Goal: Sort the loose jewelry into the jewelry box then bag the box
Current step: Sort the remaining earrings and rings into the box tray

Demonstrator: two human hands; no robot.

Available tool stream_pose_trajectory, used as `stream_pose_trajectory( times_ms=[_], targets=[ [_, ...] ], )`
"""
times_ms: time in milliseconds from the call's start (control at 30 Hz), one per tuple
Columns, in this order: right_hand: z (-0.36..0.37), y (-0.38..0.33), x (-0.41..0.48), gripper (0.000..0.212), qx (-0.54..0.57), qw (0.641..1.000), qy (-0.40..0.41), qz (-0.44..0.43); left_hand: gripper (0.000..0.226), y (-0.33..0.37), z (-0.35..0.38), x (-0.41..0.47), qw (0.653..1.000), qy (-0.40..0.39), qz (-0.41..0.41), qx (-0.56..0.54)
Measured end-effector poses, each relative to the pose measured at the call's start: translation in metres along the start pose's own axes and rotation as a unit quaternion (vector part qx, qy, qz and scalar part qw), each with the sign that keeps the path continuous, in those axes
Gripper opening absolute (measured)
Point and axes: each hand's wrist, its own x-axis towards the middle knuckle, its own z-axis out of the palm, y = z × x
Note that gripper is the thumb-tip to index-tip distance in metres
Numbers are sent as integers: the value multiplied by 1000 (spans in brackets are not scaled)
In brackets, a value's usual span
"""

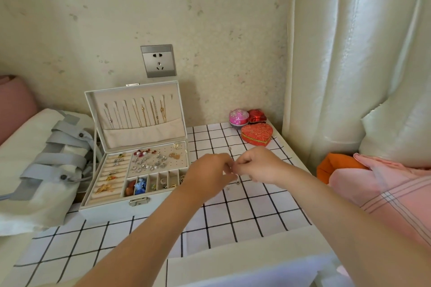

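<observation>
The white jewelry box stands open on the checked cloth, its lid upright with several necklaces hanging inside. Its tray holds rings, earrings and small coloured pieces. My left hand and my right hand meet just right of the box, fingertips pinched together on a tiny earring that is mostly hidden between them. A small silver piece hangs or lies just below my fingers, and another tiny loose piece lies on the cloth behind them. A white fabric bag with grey straps lies left of the box.
A red heart-shaped box, a pink round box and a small red box sit at the table's back right corner. A padded headboard, pink bedding and an orange item are on the right. A wall socket is behind the box.
</observation>
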Motion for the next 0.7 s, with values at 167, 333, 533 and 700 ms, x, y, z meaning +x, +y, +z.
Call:
stream_pose_trajectory(
  times_ms=[167, 333, 533, 700],
  targets=[
    [-1, 1, 2, 18, -6, 1000, 7, 15, 11, 3, -3, 3, 997, 9, -60, -46],
    [4, 14, 4, 11, -146, 989, 3, 7, 13, 2, -3, 3, 997, 5, -70, 14],
    [7, 10, 2, 11, -242, 970, -6, 21, 26, 1, -7, -1, 998, 10, -55, 31],
    [11, 5, 4, 6, -253, 968, -2, 4, 28, -1, -11, -3, 998, 21, -47, 41]
  ],
)
